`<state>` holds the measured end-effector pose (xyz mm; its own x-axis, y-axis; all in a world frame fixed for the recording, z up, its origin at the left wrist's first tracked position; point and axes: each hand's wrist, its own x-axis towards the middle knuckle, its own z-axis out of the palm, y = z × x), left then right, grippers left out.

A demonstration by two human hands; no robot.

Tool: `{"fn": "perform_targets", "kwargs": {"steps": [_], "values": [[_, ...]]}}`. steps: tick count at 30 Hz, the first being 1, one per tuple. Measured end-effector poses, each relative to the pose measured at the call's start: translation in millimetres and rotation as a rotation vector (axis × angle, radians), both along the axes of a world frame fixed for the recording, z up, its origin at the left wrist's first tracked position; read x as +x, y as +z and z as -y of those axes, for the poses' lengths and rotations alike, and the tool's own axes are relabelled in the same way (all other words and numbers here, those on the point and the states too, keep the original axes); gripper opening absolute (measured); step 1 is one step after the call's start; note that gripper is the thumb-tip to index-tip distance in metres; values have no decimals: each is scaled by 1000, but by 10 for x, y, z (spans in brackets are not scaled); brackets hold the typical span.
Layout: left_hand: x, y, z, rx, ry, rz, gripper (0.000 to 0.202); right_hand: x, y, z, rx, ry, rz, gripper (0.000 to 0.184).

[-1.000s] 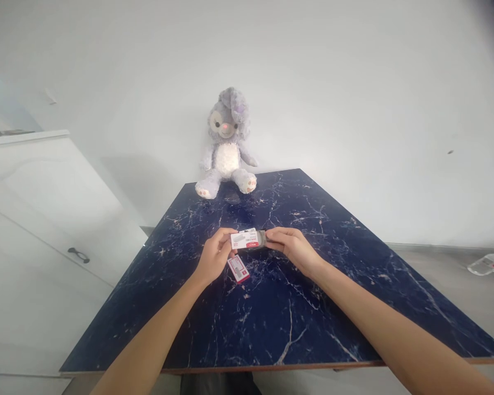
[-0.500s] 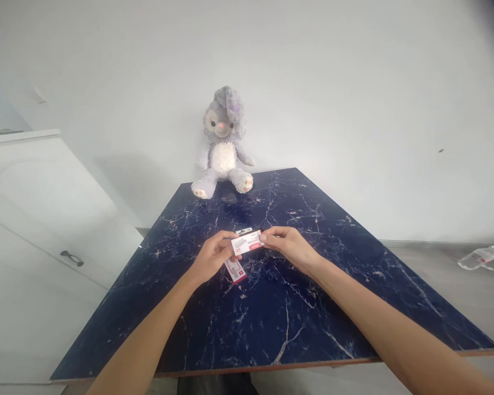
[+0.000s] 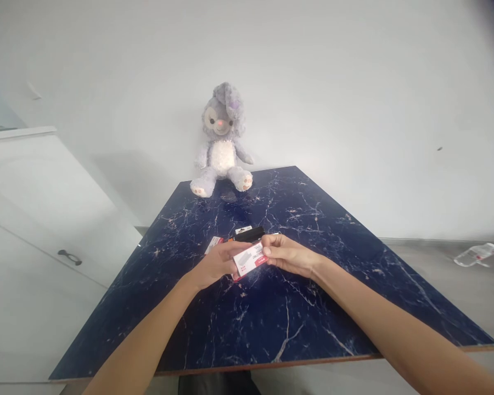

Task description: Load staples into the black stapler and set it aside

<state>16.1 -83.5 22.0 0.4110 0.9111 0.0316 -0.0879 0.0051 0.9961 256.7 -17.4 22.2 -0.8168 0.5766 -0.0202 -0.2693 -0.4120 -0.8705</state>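
A small white and red printed box is held between both hands above the table. My left hand is closed on its left end, and my right hand pinches its right end between thumb and fingers. Just behind it lies a black object, whose kind I cannot make out, beside a white tagged piece. Another red and white packet shows beyond my left fingers. Something with a red edge is mostly covered below the held box.
A dark blue marbled table spreads under my arms. At its far edge a grey plush rabbit sits against the wall. A white cabinet stands at left; a clear plastic bottle lies on the floor at right.
Both hands have brought the box down and nearer to me, and its printed face is tilted more. The black object and the packet behind have come into fuller view.
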Motion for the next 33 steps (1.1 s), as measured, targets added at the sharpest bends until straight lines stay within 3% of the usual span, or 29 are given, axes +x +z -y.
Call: {"fn": "perform_targets", "kwargs": {"steps": [4,8,14,19,24,33], "values": [[-22,-2,7,-4,-37,-27,72,21,-9,7,-2,126,17,29],[-75,31,19,-24,-172,-53,65,8,-36,35,-23,206,39,33],[-77,166,71,-59,-204,11,49,31,-42,-14,5,190,46,33],[31,243,78,-8,-67,38,48,21,-46,-71,33,30,34,25],[95,134,18,64,137,-95,42,-32,-86,-78,29,-40,95,23],[117,53,6,29,161,-20,45,-8,-24,-84,57,-36,86,20]]}}
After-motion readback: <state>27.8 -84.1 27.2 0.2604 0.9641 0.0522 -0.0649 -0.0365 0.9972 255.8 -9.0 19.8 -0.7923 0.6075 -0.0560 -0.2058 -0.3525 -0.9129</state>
